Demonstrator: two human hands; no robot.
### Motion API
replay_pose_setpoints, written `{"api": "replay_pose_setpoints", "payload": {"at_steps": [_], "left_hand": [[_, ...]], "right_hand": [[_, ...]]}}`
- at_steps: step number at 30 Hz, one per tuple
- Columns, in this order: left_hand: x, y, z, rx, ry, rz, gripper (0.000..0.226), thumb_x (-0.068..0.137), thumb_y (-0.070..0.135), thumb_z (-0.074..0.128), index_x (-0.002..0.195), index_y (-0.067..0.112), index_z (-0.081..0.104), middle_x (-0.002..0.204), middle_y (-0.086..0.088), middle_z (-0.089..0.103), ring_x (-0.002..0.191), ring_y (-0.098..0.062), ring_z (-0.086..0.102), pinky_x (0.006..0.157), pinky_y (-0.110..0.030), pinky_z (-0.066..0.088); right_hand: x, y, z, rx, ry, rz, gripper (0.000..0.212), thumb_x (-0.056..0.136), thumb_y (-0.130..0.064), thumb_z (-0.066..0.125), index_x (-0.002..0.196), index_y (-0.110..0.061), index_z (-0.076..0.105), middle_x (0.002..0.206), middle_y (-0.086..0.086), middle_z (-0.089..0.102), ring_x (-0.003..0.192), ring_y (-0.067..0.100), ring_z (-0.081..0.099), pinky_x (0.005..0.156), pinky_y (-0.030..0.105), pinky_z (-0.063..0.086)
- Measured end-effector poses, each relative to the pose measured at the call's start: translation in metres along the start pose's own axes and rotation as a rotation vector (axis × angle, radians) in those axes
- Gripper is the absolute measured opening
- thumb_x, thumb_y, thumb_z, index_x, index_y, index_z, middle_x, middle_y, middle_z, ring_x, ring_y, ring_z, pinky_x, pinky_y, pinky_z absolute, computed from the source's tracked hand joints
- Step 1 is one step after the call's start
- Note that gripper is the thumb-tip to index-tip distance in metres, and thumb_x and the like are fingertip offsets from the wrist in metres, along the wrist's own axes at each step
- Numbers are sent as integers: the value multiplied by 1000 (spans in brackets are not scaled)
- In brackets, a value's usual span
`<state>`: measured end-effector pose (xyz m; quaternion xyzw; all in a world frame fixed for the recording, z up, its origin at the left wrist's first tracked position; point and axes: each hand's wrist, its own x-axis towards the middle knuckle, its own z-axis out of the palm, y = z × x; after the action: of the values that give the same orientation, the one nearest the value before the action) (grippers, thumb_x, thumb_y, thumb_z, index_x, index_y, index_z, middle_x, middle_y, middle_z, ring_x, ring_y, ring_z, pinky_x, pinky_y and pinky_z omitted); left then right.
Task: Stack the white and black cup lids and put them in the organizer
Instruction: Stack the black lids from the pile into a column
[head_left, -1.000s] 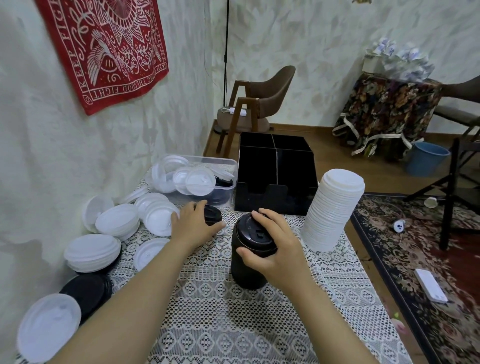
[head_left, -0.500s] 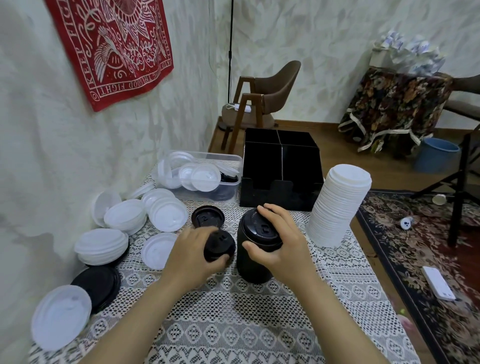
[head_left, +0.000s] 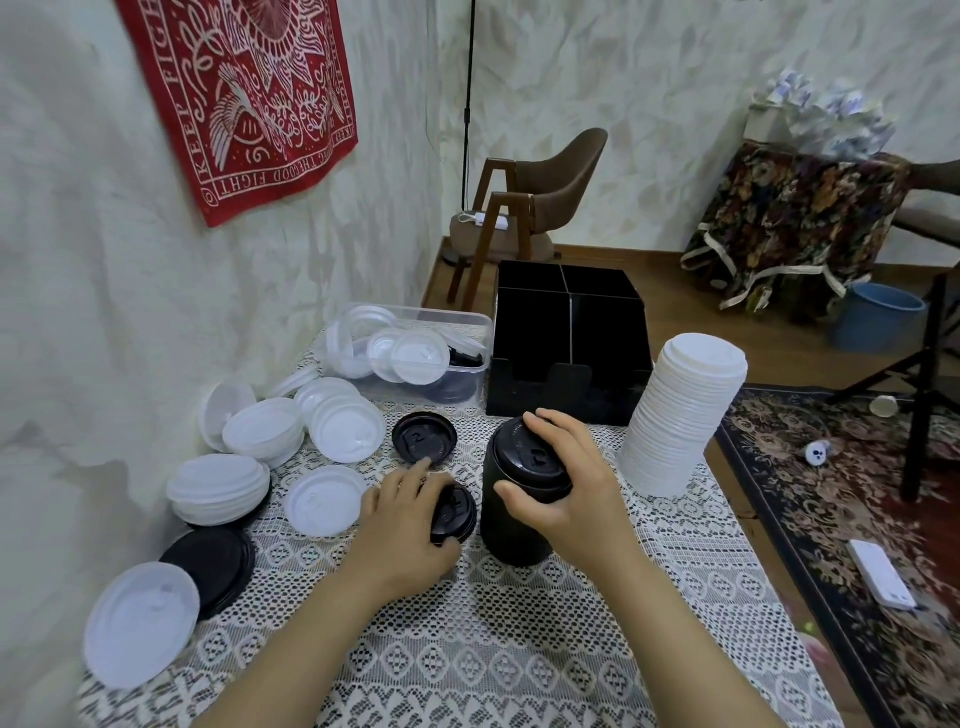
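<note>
My right hand (head_left: 558, 480) grips the top of a tall stack of black lids (head_left: 511, 525) standing mid-table. Just left of it, my left hand (head_left: 402, 522) holds a black lid (head_left: 457, 512) close above the cloth. Another black lid (head_left: 423, 437) lies flat beyond my left fingers. A high stack of white lids (head_left: 680, 410) stands to the right. The black organizer (head_left: 569, 343), with divided compartments, sits behind both stacks. Loose white lids (head_left: 343, 427) and small piles lie at the left, with a flat black pile (head_left: 210, 564) near the wall.
A clear plastic tub (head_left: 415, 353) holding white and black lids stands left of the organizer. The wall runs along the table's left side. The lace-covered table (head_left: 467, 649) ends at the right, above a patterned rug (head_left: 857, 519). A brown chair (head_left: 530, 202) stands behind.
My left hand picked a black lid off the table near the tub and drew it back beside the black stack. My right hand kept its grip on the stack top.
</note>
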<state>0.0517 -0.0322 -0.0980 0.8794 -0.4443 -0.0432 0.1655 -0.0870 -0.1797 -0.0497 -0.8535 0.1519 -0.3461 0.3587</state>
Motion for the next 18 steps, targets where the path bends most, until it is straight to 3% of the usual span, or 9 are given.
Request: {"api": "replay_pose_setpoints", "payload": {"at_steps": [2,5,9,12,15,18], "left_hand": [[-1,8,5,84,61,-75,81,79,70,42,146,27,26,150,-1,25,138,-22,22,110,-40,21],[2,14,8,101,112,-161,79,84,71,45,145,24,26,139,0,34,128,-23,32,104,-35,28],[5,10,5,-70,60,-104,74,81,46,62,144,26,29,143,5,36,133,-19,28,111,-33,20],[3,4,1,-154,-17,-18,77,78,29,65,145,27,27,151,4,27,141,-17,17,118,-35,9],[1,1,4,-87,1,-23,89,81,49,64,151,27,15,157,0,12,146,-21,7,120,-39,8],[-1,3,8,-23,98,-111,93,80,67,57,151,23,15,148,-3,25,138,-23,22,115,-35,22]], "right_hand": [[0,0,0,-3,3,-3,74,70,-55,67,135,-22,55,136,-15,45,127,-16,34,103,3,27],[1,-1,0,-8,1,-5,72,70,-49,71,135,-21,55,135,-15,44,125,-19,32,103,3,25],[1,-1,0,-8,-2,-1,74,69,-54,67,135,-22,55,134,-18,43,126,-17,33,103,4,26],[1,-1,0,1,-4,6,75,69,-55,66,135,-21,55,134,-20,43,127,-13,36,104,5,28],[1,-1,0,5,-6,11,74,69,-51,70,135,-21,55,134,-17,44,127,-9,37,104,6,28],[1,-2,-1,10,-17,22,72,70,-46,73,135,-21,55,134,-17,44,127,-10,36,104,4,28]]}}
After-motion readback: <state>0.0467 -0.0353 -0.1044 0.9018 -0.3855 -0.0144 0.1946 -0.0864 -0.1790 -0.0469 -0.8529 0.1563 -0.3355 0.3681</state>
